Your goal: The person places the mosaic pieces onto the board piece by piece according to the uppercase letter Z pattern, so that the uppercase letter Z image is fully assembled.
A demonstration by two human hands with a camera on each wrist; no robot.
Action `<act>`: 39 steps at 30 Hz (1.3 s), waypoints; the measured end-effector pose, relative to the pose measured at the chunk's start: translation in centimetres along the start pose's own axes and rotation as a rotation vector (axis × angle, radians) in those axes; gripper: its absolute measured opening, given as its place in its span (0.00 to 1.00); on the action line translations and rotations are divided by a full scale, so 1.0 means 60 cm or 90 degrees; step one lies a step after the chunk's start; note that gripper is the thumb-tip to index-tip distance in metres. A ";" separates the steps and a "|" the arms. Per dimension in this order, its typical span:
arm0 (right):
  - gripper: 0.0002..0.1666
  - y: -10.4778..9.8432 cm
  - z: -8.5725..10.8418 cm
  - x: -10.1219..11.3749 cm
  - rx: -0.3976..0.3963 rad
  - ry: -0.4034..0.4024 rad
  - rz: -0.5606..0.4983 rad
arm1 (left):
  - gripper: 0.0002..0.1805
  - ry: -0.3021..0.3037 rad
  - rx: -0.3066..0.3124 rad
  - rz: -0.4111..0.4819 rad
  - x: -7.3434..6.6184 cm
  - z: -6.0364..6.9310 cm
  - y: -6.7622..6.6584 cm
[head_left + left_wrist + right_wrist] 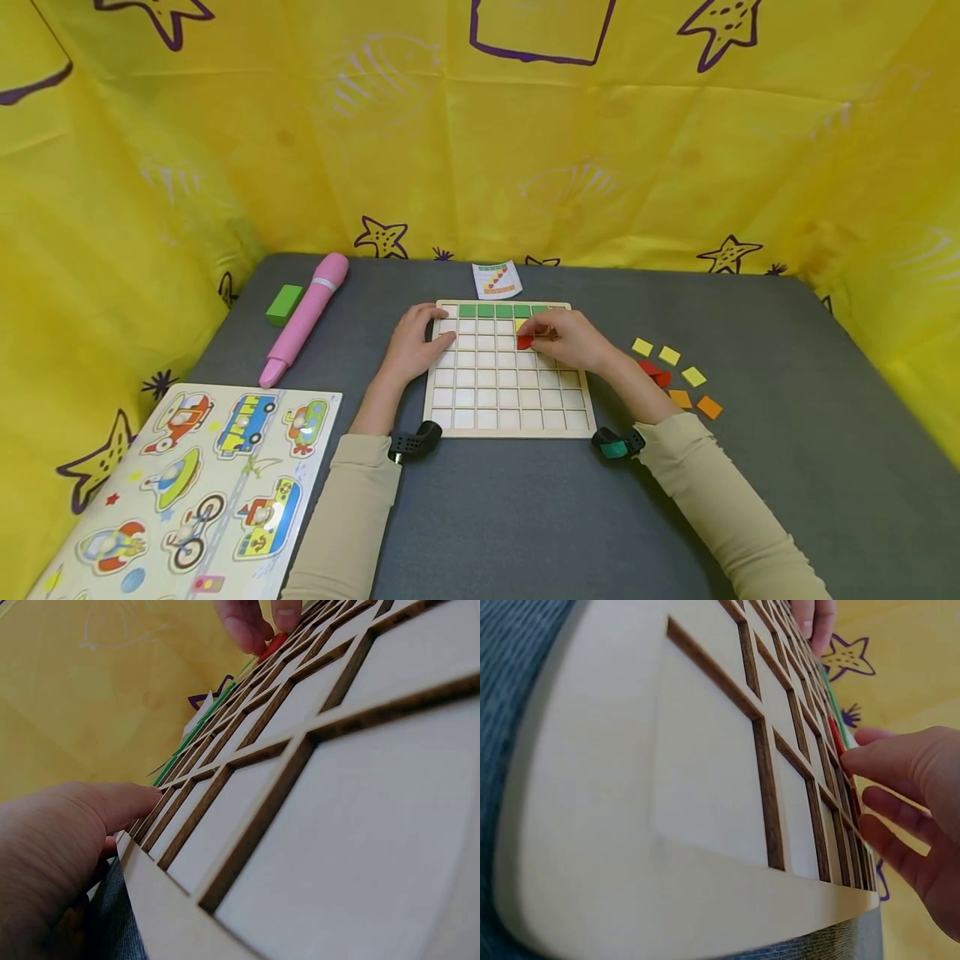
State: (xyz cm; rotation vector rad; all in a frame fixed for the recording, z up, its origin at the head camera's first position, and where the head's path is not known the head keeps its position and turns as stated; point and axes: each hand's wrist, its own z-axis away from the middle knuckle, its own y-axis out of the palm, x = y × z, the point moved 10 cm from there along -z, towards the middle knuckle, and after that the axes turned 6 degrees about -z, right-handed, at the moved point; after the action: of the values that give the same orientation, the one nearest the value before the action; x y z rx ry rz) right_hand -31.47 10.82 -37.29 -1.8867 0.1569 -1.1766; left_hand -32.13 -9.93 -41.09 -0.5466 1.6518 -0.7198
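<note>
A wooden grid board (507, 430) with white cells lies in front of me, green tiles (486, 311) along its far row. One yellow tile (521, 323) sits just below that row, partly hidden by my right hand. My left hand (411, 346) rests on the board's left edge, thumb over the cells; some of its fingers are hidden in the left wrist view. With thumb and fingers, my right hand (567, 337) pinches a small red tile (524, 342) at a cell in the upper right part. The red tile (838, 744) shows beside the right thumb.
Right of the board lie yellow tiles (669, 356), red pieces (658, 374) and orange tiles (708, 407). A pattern card (497, 281) is behind the board. To the left are a pink microphone-shaped object (306, 321), a green block (284, 305) and a vehicle puzzle board (225, 467).
</note>
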 end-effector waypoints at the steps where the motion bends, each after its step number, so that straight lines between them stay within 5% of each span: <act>1: 0.11 -0.001 0.001 -0.002 -0.004 0.003 0.001 | 0.22 0.000 0.000 -0.001 -0.001 0.000 0.000; 13: 0.08 -0.023 0.025 -0.020 -0.070 0.044 -0.034 | 0.22 -0.005 0.006 0.001 -0.004 0.000 0.004; 25: 0.11 -0.081 0.100 -0.075 -0.122 0.140 -0.050 | 0.22 -0.006 0.002 -0.002 0.002 -0.001 0.002; 39: 0.13 -0.148 0.190 -0.122 -0.152 0.204 0.069 | 0.23 -0.011 0.003 0.001 0.003 0.000 0.002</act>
State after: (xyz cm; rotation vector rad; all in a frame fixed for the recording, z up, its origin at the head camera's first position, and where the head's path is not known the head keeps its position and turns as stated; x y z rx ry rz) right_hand -29.47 26.89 -37.49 -1.8512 0.5909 -1.4286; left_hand -32.14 -9.99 -41.30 -0.5459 1.6340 -0.7165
